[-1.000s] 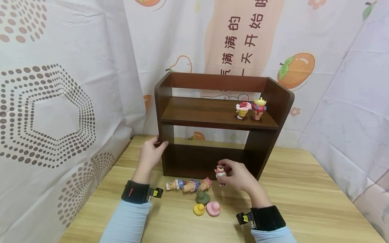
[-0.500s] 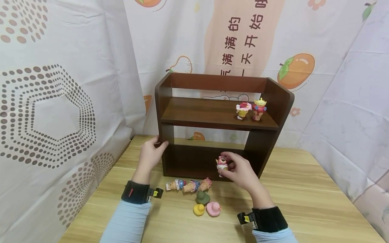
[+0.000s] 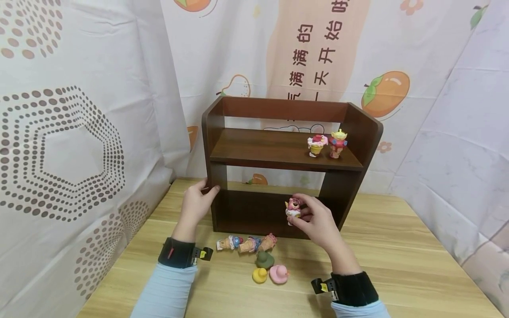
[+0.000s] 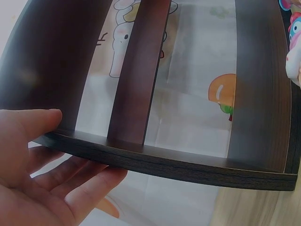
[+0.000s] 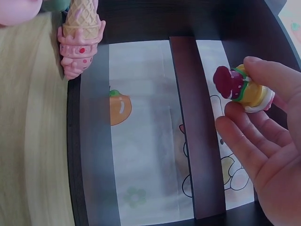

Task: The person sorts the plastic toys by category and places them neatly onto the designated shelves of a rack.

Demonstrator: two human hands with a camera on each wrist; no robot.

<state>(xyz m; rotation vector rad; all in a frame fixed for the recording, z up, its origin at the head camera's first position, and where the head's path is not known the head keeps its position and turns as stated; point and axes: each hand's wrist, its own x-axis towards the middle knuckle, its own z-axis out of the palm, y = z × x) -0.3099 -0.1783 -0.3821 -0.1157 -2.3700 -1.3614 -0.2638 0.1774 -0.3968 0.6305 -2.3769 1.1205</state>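
Pinching bear fig. (image 3: 293, 207) at lower bay (image 3: 254, 212) of brown shelf (image 3: 286, 164) (head view): R hand (image 3: 320, 223). L hand (image 3: 197, 201) grips shelf's L panel (image 3: 208, 150). Upper board (image 3: 258, 143): 2 ice-cream figs. (image 3: 316, 145) Up front, in the way, on wood-grain table (image 3: 397, 256): 3 cone figs. (image 3: 249, 244), 3 rounded ducks (image 3: 264, 259). L-wrist view: thumb (image 4: 42, 120) inside panel, fingers (image 4: 103, 186) outside. R-wrist view: fig. btwn thumb and fingers; waffle-textured cone nearby.

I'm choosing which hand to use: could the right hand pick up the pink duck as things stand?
Probably not yet: the right hand holds a bear figurine. Otherwise the way looks free, with nothing over the pink duck on the table.
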